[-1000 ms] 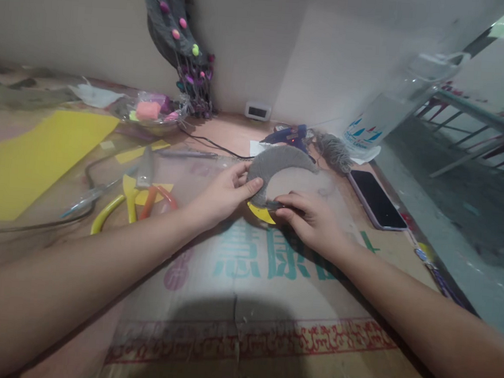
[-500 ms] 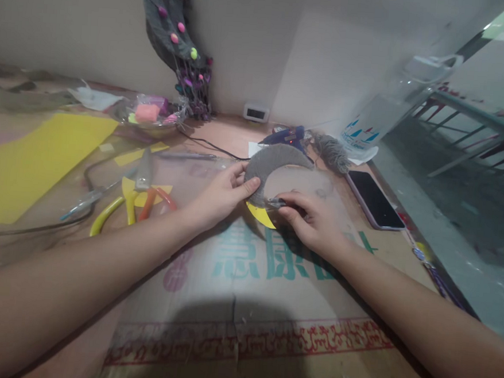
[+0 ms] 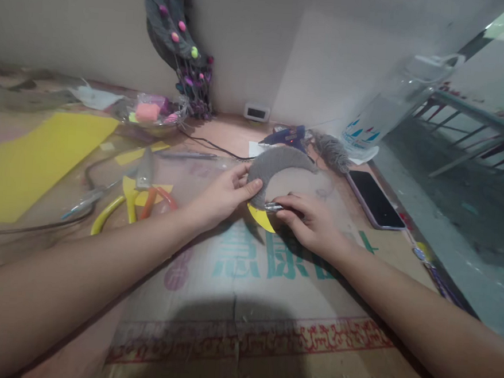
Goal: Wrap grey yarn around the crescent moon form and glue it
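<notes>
A crescent moon shape (image 3: 271, 166) is covered in grey yarn over most of its length, and its lower tip (image 3: 261, 217) is bare yellow. My left hand (image 3: 231, 192) pinches the crescent's left side between thumb and fingers. At the inner edge near the yellow tip, my right hand (image 3: 306, 216) is closed on a small grey bundle (image 3: 273, 207) with a slight shine. It looks like wound yarn, but its exact kind is hard to make out. Both hands hover over printed cardboard (image 3: 244, 303).
Left lie scissors with orange handles (image 3: 148, 202), yellow-handled pliers (image 3: 107, 213) and a yellow sheet (image 3: 50, 163). Behind are a blue glue gun (image 3: 285, 136) and grey yarn (image 3: 331, 151). A phone (image 3: 375, 200) and clear bottle (image 3: 382, 112) stand right. A decorated grey crescent (image 3: 166, 27) hangs behind.
The crescent has shifted slightly right and its yellow tip slightly down. The small bundle in my right hand has turned a little and shows more shine. Both hands keep their hold.
</notes>
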A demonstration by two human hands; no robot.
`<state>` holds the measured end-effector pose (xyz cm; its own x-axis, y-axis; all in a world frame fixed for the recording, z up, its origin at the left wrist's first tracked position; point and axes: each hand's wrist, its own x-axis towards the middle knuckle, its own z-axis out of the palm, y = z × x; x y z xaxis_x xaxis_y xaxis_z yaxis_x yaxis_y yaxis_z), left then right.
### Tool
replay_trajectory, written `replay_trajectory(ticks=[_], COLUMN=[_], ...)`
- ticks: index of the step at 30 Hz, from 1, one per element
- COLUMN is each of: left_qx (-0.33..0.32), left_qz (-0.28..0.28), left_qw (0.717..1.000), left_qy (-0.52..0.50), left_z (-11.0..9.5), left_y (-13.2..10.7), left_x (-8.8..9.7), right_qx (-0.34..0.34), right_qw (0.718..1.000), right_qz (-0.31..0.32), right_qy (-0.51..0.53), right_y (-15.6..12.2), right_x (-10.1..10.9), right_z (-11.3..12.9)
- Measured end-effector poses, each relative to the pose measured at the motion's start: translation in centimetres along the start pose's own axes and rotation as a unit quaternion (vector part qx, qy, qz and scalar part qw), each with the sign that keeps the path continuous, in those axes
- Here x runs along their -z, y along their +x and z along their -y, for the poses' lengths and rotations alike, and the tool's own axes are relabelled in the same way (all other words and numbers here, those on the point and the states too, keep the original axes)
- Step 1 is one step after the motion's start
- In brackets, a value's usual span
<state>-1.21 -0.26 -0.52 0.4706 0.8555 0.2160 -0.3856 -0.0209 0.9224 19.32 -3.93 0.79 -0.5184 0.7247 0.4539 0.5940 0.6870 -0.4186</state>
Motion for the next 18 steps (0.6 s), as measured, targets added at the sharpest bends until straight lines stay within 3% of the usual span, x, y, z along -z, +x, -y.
replay_trajectory(ticks=[18], left_qx=[0.007], left_qz=[0.009], left_qw=[1.0], left_qy=[-0.011], left_z=[0.12], left_y=[0.04], left_x=[-0.06], right_qx=[-0.034], right_qw=[0.998], right_qz=[-0.002], right_qy=[0.048], right_y=[0.04], right_x=[0.08], right_z=[0.66])
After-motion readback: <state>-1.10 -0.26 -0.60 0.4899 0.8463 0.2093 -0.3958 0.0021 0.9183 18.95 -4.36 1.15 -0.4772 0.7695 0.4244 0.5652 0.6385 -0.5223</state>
